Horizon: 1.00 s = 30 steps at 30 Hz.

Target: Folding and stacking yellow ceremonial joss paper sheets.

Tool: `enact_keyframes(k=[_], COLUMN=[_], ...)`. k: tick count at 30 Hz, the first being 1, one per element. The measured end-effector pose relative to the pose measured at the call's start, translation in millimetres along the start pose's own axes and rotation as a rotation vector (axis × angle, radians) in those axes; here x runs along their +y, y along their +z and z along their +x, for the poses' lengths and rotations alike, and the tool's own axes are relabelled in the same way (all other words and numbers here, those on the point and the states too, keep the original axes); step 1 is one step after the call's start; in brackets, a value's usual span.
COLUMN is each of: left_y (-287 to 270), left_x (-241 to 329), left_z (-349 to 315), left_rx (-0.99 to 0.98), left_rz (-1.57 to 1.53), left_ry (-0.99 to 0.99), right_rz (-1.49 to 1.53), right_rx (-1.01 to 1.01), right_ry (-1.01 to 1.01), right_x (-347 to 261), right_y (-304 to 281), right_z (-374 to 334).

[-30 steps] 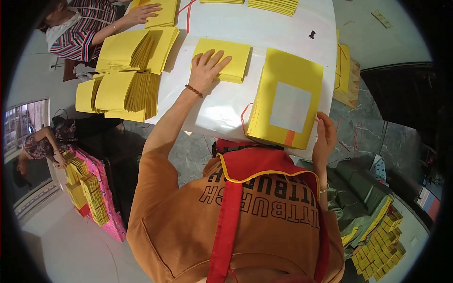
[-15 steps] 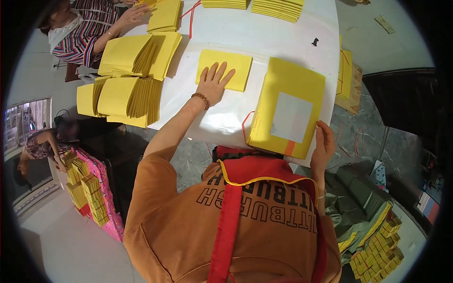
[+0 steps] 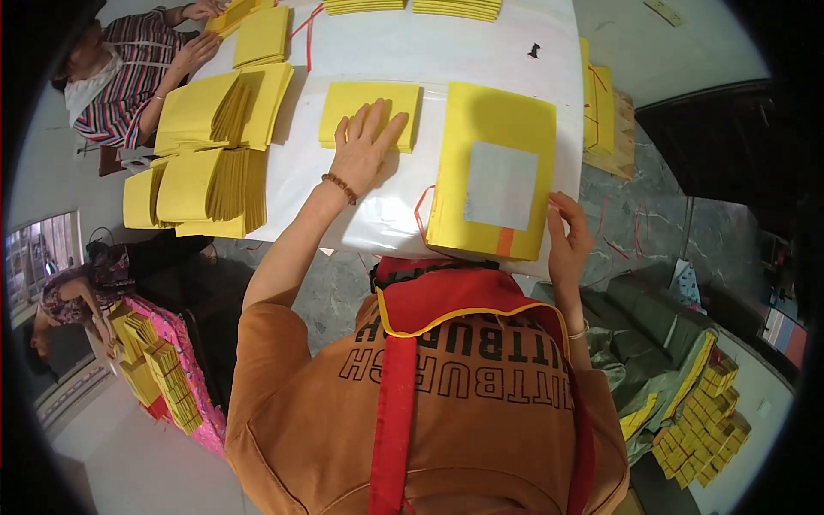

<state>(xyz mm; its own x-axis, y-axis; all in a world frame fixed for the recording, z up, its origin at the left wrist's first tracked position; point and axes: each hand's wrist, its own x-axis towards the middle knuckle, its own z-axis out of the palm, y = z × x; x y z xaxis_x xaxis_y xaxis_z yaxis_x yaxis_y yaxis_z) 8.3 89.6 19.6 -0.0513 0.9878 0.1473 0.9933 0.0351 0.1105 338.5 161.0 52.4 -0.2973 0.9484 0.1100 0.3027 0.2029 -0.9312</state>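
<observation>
My left hand (image 3: 365,146) lies with its fingers spread on a small flat stack of yellow paper pieces (image 3: 343,99) on the white table. To the right, near the table's front edge, stands a thick, larger yellow paper stack (image 3: 493,112) with a grey-white rectangle and an orange strip on top. At its right edge, my right hand (image 3: 571,240) has its fingers drawn together, with a bit of red string (image 3: 555,204) showing at the fingertips. More red string (image 3: 419,210) loops out at the stack's left side.
Fanned yellow paper bundles (image 3: 202,184) crowd the table's left side. A co-worker in a striped top (image 3: 142,73) handles yellow paper at the far left. Another person (image 3: 81,296) bends beside a pink-covered surface (image 3: 184,335). Tied yellow bundles (image 3: 704,421) lie at the lower right.
The whole view has shifted, so the table things appear farther left. My right hand's fingers have drawn together by the large stack's edge, with red showing there. My left hand stays on the small stack.
</observation>
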Motion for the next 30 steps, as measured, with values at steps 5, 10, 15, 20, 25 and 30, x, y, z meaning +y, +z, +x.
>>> enact_keyframes(k=[5, 10, 15, 20, 25, 30], left_y=[-32.6, -58.7, -53.5, -53.0, -55.0, -50.1], left_x=[55.7, 100.9, 105.6, 102.2, 104.0, 102.8], left_z=[-12.6, -23.0, -17.9, -16.1, -12.9, -9.5], left_rx=[0.155, 0.07, -0.072, -0.1, -0.053, -0.012], left_rz=[-0.329, -0.452, -0.29, -0.448, -0.594, -0.773], left_ry=[0.085, 0.264, 0.414, 0.472, 0.481, 0.351], right_rz=[-0.06, -0.039, -0.019, -0.183, -0.004, 0.139], right_rx=[-0.034, -0.038, -0.023, -0.1, -0.189, -0.176], right_ry=[-0.063, -0.108, -0.089, -0.213, -0.137, -0.052], right_x=[-1.5, -2.6, -6.3, -4.7, 8.2, 8.1], right_y=[1.4, 3.5, 6.9, 2.8, 0.0, 1.8], right_z=[2.1, 0.7, -2.7, -1.5, -3.4, -3.7])
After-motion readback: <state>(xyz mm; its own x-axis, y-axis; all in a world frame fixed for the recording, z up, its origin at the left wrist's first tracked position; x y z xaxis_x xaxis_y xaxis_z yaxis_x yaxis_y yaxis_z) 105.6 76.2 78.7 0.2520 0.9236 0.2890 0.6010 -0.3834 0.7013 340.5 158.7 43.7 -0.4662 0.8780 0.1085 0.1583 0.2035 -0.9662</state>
